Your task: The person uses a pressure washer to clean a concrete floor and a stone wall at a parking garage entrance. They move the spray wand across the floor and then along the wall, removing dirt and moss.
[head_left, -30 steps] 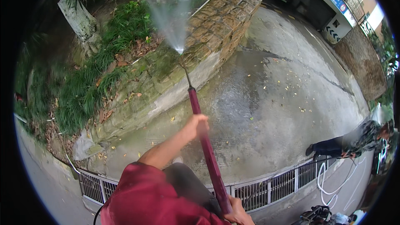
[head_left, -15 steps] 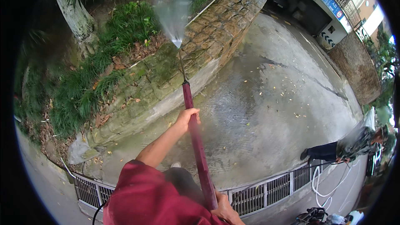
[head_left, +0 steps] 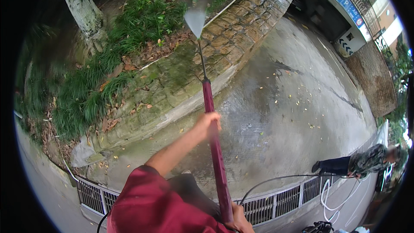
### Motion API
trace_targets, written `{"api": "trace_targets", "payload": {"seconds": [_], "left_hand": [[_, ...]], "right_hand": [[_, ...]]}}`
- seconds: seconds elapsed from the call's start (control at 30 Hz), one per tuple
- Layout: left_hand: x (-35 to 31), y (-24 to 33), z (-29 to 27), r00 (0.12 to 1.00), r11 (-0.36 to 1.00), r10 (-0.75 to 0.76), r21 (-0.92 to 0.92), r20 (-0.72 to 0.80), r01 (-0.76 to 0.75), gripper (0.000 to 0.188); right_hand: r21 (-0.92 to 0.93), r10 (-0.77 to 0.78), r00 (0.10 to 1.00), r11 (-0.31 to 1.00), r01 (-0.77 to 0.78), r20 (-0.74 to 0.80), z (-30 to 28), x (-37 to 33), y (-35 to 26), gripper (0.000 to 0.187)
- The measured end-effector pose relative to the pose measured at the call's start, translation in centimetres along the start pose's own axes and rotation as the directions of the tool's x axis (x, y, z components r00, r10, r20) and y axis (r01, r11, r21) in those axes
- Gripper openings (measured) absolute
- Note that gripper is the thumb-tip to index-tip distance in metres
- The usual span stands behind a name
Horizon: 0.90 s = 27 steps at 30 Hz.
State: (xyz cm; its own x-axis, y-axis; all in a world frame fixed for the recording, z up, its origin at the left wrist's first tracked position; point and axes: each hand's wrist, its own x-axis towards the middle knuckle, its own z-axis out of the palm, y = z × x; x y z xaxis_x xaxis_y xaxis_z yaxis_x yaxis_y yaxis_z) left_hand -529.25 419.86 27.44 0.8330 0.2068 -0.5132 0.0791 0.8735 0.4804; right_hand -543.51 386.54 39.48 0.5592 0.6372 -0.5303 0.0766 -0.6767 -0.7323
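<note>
A long dark red pressure washer lance (head_left: 219, 164) runs up from the lower middle of the view, tilted slightly left. My left hand (head_left: 208, 124) is wrapped around its middle. Lower down, my right hand (head_left: 239, 220) grips its rear end, partly cut off by the lower edge. From the thin metal rod (head_left: 202, 59) at the front comes a white fan of water (head_left: 195, 22), over the inner edge of a curved stone wall (head_left: 241, 34). Moss (head_left: 174, 71) covers the wall top left of the rod; brown stone shows to its right.
Grass (head_left: 144, 21) and a white-painted tree trunk (head_left: 86, 13) lie left of the wall. Wet concrete (head_left: 276, 116) slopes to a garage entrance. A drain grate (head_left: 286, 200) crosses below. A person (head_left: 362, 162) in camouflage stands right, by a black hose (head_left: 276, 177) and white hose (head_left: 325, 203).
The lance and my left hand have shifted right, and the nozzle is slightly higher in view. The water fan looks shorter. The black hose now arches above the grate.
</note>
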Motion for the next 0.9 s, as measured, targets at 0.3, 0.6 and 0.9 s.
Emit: {"api": "trace_targets", "payload": {"seconds": [0.3,0.6,0.9], "left_hand": [[-1.9,-2.5,-5.8,0.995,0.994,-0.075,-0.083,-0.062,0.069,0.015],[-5.0,-9.3,-2.7,0.995,0.988,-0.094,-0.124,-0.040,0.089,0.022],[-4.2,-10.5,-0.9,0.999,0.999,0.036,-0.022,-0.037,-0.037,0.014]], "right_hand": [[0.051,0.081,0.993,0.995,-0.086,0.083,1.8,-1.3,0.0,0.053],[0.242,0.087,0.992,0.964,-0.108,0.096,-0.6,-8.0,3.9,0.047],[0.023,-0.059,0.998,0.998,0.058,0.024,-1.5,-7.5,8.7,0.045]]}}
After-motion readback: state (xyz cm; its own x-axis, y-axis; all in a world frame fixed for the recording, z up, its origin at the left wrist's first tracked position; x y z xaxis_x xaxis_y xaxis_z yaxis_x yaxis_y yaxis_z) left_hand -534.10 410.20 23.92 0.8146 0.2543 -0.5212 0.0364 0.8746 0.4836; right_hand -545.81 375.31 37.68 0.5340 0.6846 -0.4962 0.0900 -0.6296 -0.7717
